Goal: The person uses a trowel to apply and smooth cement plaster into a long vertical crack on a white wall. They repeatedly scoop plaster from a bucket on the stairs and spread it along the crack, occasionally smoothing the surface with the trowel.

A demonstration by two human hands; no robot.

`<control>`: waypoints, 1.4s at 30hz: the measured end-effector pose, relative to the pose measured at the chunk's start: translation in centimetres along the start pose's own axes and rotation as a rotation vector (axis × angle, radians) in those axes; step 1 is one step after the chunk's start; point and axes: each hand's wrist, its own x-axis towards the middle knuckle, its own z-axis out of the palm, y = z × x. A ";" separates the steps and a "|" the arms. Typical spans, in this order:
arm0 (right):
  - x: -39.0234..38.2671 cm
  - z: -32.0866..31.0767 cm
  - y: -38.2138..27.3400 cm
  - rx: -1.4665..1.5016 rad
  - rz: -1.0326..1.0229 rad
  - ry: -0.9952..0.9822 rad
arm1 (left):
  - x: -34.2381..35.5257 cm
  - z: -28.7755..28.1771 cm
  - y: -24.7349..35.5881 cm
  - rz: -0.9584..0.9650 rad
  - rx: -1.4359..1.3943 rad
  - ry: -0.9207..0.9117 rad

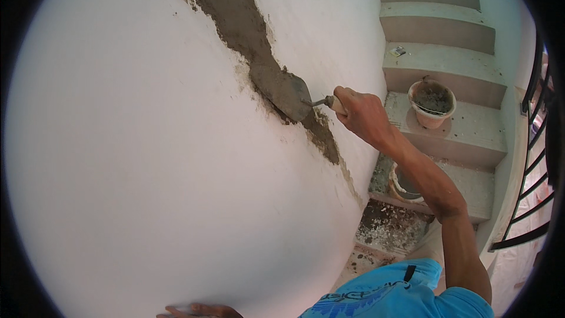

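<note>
I see a white wall (147,141), tinged faintly pink in places, crossed by a grey-brown streak of mortar (241,17) with tan-flecked edges. I read the trowel blade (294,99) as dull grey and its handle (337,105) as cream. To my eye the stairs (435,32) run beige and pale grey, one dark brown step (391,224) speckled white. I make out an off-white bucket (431,116), a black railing (522,239), and a bright blue shirt (376,294) printed in darker blue.

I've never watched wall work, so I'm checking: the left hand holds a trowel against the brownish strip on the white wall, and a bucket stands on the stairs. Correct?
Not quite: the head view shows the right hand, not the left hand, holding the trowel against the brownish strip on the white wall; a bucket stands on the stairs.
</note>
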 end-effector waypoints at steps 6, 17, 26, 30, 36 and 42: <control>-2.1 -1.2 2.1 -0.056 -0.080 -0.004 | 0.3 0.0 -0.2 0.016 0.019 0.008; -0.1 1.2 2.4 0.004 -0.031 0.067 | 0.4 -0.2 0.2 -0.009 -0.029 -0.010; -3.3 1.4 4.0 -0.015 -0.037 0.085 | 0.6 -0.1 0.2 0.010 0.016 -0.005; 0.4 0.0 2.2 -0.019 -0.042 0.095 | 0.3 -0.1 -0.1 0.015 -0.010 0.000; -3.1 1.5 4.6 -0.119 -0.109 -0.037 | -0.3 0.3 -0.5 -0.012 0.002 -0.006; -3.2 0.8 5.7 -0.118 -0.126 0.068 | 0.0 0.4 -0.3 -0.032 0.020 -0.012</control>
